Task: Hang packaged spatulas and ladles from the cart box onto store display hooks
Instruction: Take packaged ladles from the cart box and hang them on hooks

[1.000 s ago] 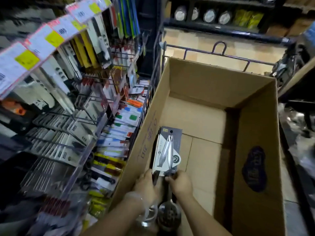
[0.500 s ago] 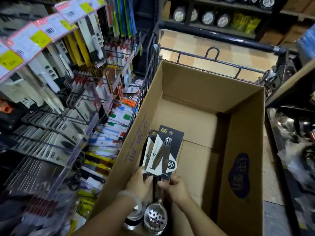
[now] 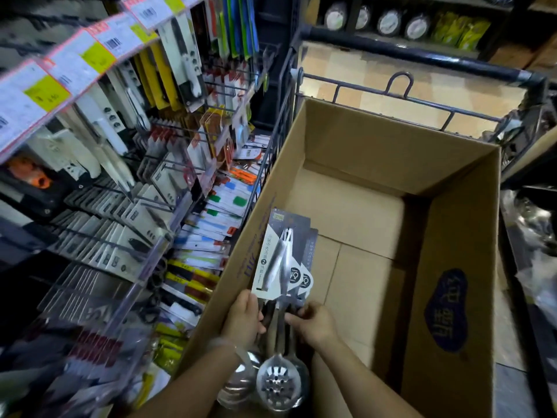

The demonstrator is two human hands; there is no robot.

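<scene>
Cardboard box [image 3: 376, 152] (wire cart [image 3: 422, 101]) beside display hooks [image 3: 168, 164].

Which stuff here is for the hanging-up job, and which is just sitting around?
For the job:
left hand and right hand, holding the packaged ladles
cardboard box in the cart
display hooks on the left

Just around:
packaged knives already hanging
price labels
round items on the far shelf
</scene>
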